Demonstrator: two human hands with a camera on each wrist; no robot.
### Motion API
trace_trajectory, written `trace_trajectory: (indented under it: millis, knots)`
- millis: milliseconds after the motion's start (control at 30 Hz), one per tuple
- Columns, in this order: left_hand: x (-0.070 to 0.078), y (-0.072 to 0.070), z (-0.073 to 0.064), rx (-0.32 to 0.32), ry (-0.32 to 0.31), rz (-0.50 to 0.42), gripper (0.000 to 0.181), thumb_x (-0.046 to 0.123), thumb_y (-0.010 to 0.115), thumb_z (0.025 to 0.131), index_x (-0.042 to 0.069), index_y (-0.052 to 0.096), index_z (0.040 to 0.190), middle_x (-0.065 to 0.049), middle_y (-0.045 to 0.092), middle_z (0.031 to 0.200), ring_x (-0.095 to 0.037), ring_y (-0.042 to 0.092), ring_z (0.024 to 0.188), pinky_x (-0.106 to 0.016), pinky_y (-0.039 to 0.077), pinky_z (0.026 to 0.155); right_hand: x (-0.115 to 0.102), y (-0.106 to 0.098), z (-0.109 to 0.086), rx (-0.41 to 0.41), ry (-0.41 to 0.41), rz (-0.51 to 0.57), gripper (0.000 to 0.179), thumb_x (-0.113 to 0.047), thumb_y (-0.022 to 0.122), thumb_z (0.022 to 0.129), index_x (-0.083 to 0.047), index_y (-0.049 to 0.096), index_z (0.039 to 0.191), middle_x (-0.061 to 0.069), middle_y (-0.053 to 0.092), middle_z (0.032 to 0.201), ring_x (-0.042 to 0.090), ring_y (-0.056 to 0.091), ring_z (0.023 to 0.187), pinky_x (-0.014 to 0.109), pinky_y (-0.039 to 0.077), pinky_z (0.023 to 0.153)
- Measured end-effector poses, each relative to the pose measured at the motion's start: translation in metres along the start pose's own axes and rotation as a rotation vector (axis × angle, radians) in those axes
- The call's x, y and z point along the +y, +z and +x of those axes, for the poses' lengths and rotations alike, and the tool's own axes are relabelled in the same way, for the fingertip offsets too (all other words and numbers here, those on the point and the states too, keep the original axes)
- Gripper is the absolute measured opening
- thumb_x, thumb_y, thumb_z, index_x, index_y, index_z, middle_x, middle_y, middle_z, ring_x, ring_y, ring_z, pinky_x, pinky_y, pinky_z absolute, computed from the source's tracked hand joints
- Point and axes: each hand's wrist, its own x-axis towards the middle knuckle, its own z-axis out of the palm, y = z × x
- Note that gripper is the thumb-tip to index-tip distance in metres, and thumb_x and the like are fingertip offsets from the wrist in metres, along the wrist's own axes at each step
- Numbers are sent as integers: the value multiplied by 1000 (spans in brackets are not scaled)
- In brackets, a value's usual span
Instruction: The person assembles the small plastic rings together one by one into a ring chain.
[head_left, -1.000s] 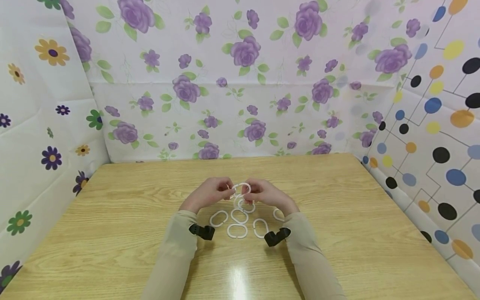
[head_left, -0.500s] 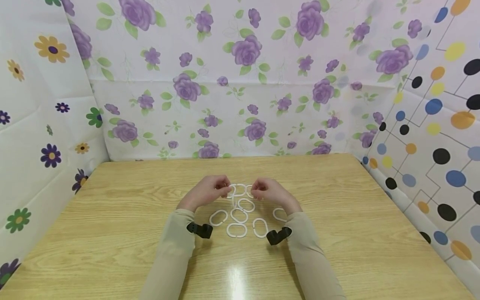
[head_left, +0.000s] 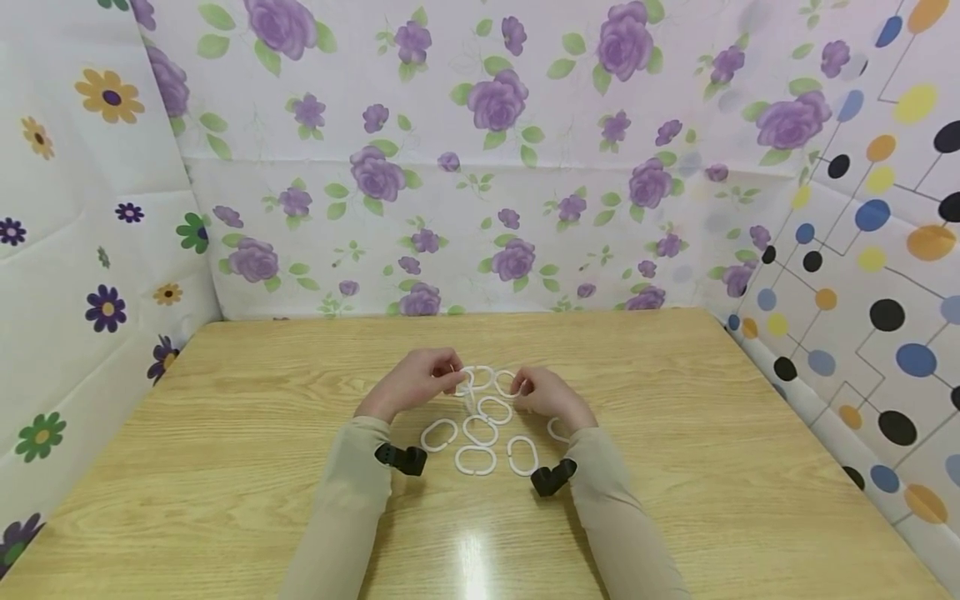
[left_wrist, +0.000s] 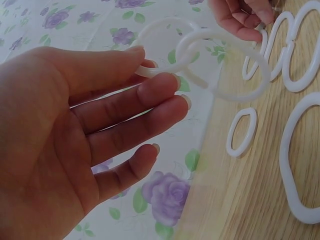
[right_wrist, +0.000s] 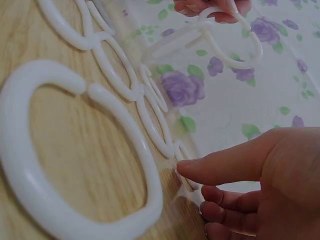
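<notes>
Two bare hands work over a pale wooden table point(head_left: 675, 467), with white oval rings lying between them; the left hand point(head_left: 414, 383), at ten o'clock of the cluster, pinches a white ring point(left_wrist: 170, 20) between thumb and fingers, and a second ring point(left_wrist: 235, 97) is hooked through it, hanging down; the right hand point(head_left: 551, 395), at two o'clock, has its fingertips at the edge of a third ring point(head_left: 496, 381) lying at one o'clock, though whether they grasp it I cannot tell; a bottom ring point(head_left: 458, 460) lies at six o'clock, a side ring point(head_left: 423, 442) at nine.
</notes>
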Motion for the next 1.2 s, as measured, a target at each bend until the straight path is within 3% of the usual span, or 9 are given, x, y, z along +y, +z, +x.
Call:
trace_trajectory:
  millis: [267, 467, 667, 967, 1200]
  knots:
    - [-2, 1, 0, 2, 3, -8, 15, 22, 57, 98, 8, 64, 98, -16, 69, 83, -34, 63, 79, -28, 44, 64, 0, 1, 1, -23, -78, -74, 7, 1, 68, 82, -1, 62, 81, 1, 52, 72, 13, 46, 68, 23, 37, 64]
    - [-4, 0, 0, 11, -9, -17, 14, 22, 57, 98, 10, 63, 98, -13, 69, 83, -34, 64, 82, -29, 44, 65, 0, -2, 0, -55, -189, -131, 7, -1, 63, 88, 0, 60, 82, 3, 53, 74, 12, 45, 69, 22, 38, 65]
    - [-6, -1, 0, 4, -19, -30, 14, 23, 57, 98, 11, 63, 98, -11, 69, 83, -35, 65, 84, -30, 44, 66, -1, -2, 2, -20, -109, -57, 6, -8, 55, 96, -3, 54, 93, 7, 55, 88, 16, 48, 79, 25, 39, 71]
    - [-6, 0, 1, 2, 5, -19, 14, 22, 57, 98, 10, 64, 98, -17, 69, 84, -34, 62, 79, -28, 42, 64, -3, -1, 5, 105, -43, -22, 14, -13, 47, 101, -4, 55, 109, 11, 61, 99, 18, 52, 85, 30, 43, 75]
    - [-4, 0, 0, -2, 12, -13, 16, 24, 58, 98, 9, 64, 100, -18, 69, 85, -35, 62, 79, -28, 43, 65, -5, -3, 5, 234, -16, 101, 20, -12, 43, 103, -2, 59, 109, 13, 63, 92, 15, 51, 75, 26, 41, 66]
